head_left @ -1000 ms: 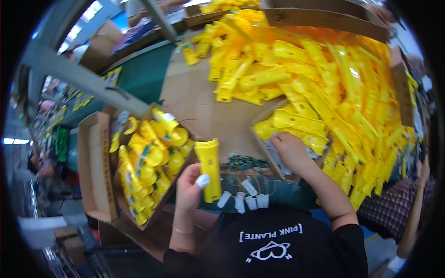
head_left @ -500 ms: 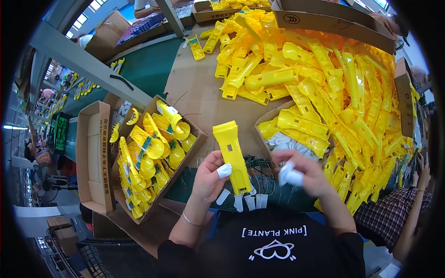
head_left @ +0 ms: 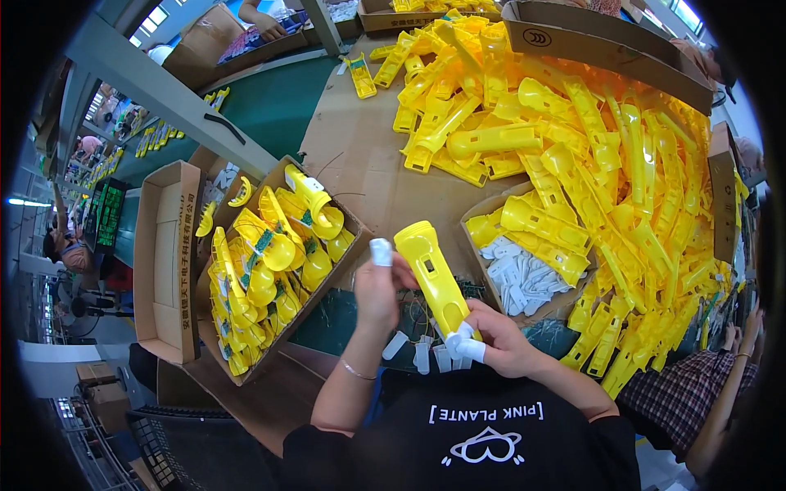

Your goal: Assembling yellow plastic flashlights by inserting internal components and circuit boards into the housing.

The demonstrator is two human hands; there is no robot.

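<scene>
A long yellow plastic shell (head_left: 434, 274), shaped like a flashlight housing with a flared far end and a small square hole, stands tilted in front of me. My right hand (head_left: 495, 335) grips its near end, white covers on thumb and finger. Beside the shell's left edge is my left hand (head_left: 378, 290), its white-capped thumb raised and apart from the fingers. Those fingertips come close to the shell; whether they touch it I cannot make out. Several white tabs (head_left: 422, 358) with thin wires lie at the near table edge, partly behind my hands.
A large heap of yellow shells (head_left: 573, 155) covers the right side. A carton (head_left: 468, 237) of white pieces (head_left: 524, 278) stands right of centre. At left, another carton (head_left: 360, 237) holds yellow shells with green boards (head_left: 262, 250). A co-worker's arm (head_left: 729, 385) shows at far right.
My right hand has come in and taken the shell's near end. My left hand has let go and shifted left, thumb lifted. The shell has turned, now showing its rounded outside.
</scene>
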